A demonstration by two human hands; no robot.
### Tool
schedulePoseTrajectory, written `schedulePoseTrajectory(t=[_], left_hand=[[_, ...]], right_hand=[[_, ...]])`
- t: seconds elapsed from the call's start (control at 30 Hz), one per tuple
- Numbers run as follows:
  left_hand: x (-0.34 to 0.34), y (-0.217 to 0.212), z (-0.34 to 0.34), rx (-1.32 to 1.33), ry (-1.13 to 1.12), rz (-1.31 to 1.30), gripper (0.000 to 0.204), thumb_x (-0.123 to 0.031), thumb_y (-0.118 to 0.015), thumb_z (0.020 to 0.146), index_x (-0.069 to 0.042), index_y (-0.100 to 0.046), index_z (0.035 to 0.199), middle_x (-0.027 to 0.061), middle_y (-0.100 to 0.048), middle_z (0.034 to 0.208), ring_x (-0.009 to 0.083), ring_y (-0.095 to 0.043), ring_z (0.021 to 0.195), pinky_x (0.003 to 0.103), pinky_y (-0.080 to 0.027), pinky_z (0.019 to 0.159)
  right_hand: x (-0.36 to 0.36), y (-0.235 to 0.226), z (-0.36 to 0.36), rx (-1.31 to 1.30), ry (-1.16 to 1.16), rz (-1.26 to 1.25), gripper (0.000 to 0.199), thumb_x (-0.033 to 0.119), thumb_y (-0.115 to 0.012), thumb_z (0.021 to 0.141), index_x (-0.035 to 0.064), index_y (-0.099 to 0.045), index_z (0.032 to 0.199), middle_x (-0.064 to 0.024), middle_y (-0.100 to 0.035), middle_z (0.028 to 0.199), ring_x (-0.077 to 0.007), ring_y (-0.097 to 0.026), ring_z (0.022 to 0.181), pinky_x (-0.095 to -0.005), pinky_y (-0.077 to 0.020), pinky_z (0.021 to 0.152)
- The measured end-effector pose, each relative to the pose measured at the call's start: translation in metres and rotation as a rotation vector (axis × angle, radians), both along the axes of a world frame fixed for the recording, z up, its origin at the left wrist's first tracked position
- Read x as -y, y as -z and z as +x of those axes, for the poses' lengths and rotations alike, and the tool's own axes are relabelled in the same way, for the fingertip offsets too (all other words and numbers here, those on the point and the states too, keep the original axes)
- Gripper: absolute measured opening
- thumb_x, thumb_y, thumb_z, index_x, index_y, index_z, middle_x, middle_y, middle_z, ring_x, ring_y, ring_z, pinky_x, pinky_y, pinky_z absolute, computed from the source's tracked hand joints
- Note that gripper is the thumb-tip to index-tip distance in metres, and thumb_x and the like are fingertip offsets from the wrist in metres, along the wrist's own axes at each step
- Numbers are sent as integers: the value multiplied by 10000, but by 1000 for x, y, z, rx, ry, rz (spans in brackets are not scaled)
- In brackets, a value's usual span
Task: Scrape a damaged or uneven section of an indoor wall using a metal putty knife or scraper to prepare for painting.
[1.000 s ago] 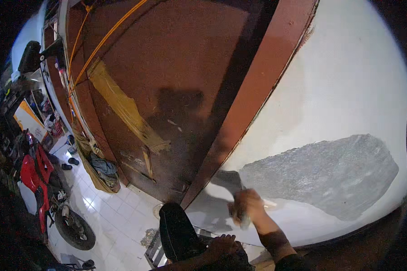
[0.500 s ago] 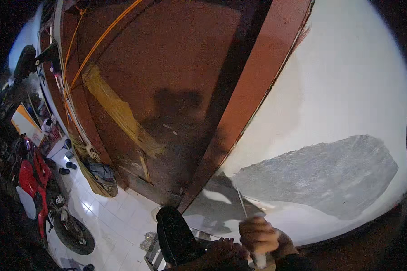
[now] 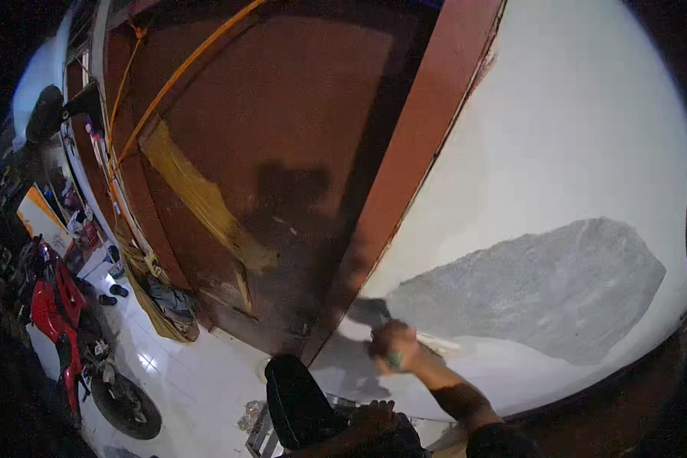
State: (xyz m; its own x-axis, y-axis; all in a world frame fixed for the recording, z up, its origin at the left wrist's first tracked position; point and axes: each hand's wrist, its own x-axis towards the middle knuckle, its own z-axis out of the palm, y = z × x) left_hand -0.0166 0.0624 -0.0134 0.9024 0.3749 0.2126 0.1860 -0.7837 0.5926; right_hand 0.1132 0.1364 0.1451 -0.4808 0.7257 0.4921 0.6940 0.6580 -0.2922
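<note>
My right hand [image 3: 395,347] is reached out to the white wall [image 3: 557,137], its fingers closed around a putty knife's handle, a bit of green showing at the grip. The putty knife's dark blade [image 3: 379,311] points up toward the door frame's edge, beside the left tip of a rough grey patch [image 3: 542,294] on the wall. Motion smears the hand a little, and whether the blade touches the wall cannot be made out. Low in my lap, my left hand [image 3: 374,418] rests on my dark-clothed leg [image 3: 301,404], fingers loosely laid over it with nothing visible in them.
A brown door [image 3: 282,91] in a reddish frame [image 3: 404,168] stands ahead, with an orange cord [image 3: 198,61] across it. Cloth [image 3: 168,301] hangs at left. A red motorcycle [image 3: 57,313] and slippers [image 3: 114,294] are on the white tiled floor [image 3: 198,382].
My right hand has moved up and left from beside my left hand, carrying the putty knife to the wall near the door frame. My left hand stays in my lap.
</note>
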Motion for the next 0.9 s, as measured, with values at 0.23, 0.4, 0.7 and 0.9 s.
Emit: schedulePoseTrajectory(t=[0.23, 0.4, 0.7, 0.9], left_hand=[[15, 34, -4, 213, -238, 276, 260, -291, -529, 756, -34, -498, 782, 103, -524, 621, 231, -554, 561, 346, -478, 443], [11, 42, 23, 256, -227, 291, 269, -310, -512, 765, -43, -503, 799, 101, -515, 633, 223, -543, 579, 335, -478, 464], [4, 4, -6, 147, -108, -8, 276, -317, -523, 758, -47, -512, 813, 106, -521, 637, 239, -558, 627, 358, -484, 525], [1, 3, -8, 63, -96, -67, 271, -314, -530, 753, -48, -516, 808, 102, -525, 646, 240, -561, 641, 365, -482, 541]], right_hand=[[17, -9, -19, 753, 408, -524, 161, 134, -580, 693, 28, -531, 582, -104, -512, 551, -242, -516, 525, -337, -426, 538], [5, 40, 26, 83, -138, -14, 88, 57, -599, 661, 23, -521, 639, -115, -560, 624, -272, -551, 583, -357, -452, 541], [18, 12, -15, -357, 91, 73, 140, 179, -539, 772, 64, -563, 848, -74, -553, 753, -200, -540, 697, -335, -450, 678], [29, -46, -39, -111, -48, 107, 192, 193, -621, 712, 39, -506, 694, 2, -523, 707, -161, -519, 628, -306, -455, 583]])
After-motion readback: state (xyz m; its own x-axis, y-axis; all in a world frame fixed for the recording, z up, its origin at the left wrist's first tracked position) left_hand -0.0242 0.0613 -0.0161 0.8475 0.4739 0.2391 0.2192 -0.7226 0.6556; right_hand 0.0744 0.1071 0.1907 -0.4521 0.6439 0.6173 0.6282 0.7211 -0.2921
